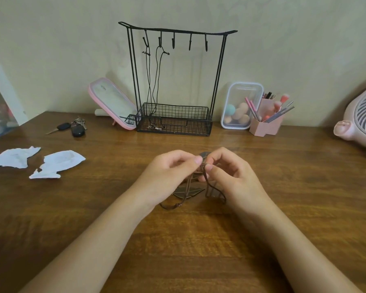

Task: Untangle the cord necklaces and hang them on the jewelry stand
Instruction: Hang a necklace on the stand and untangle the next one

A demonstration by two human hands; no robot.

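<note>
A black wire jewelry stand (218, 66) with several hooks stands at the back of the wooden table. Two black cord necklaces (156, 81) hang from its two leftmost hooks, their pendants down in the mesh basket (199, 121). In front of the stand, my left hand (169, 172) and my right hand (228, 172) pinch a tangle of brown cord necklaces (208, 187) between thumbs and fingertips. Loose brown loops trail onto the table below my hands. A bronze leaf-shaped pendant (188, 191) lies under them, and another pendant (204, 154) peeks out above my fingers.
A pink-rimmed mirror (112, 102) leans left of the stand, with car keys (76, 127) beside it. Torn white paper (57, 163) lies at the left. A clear box of sponges (239, 104), a pink brush holder (266, 121) and a pink fan (363, 115) stand at the right.
</note>
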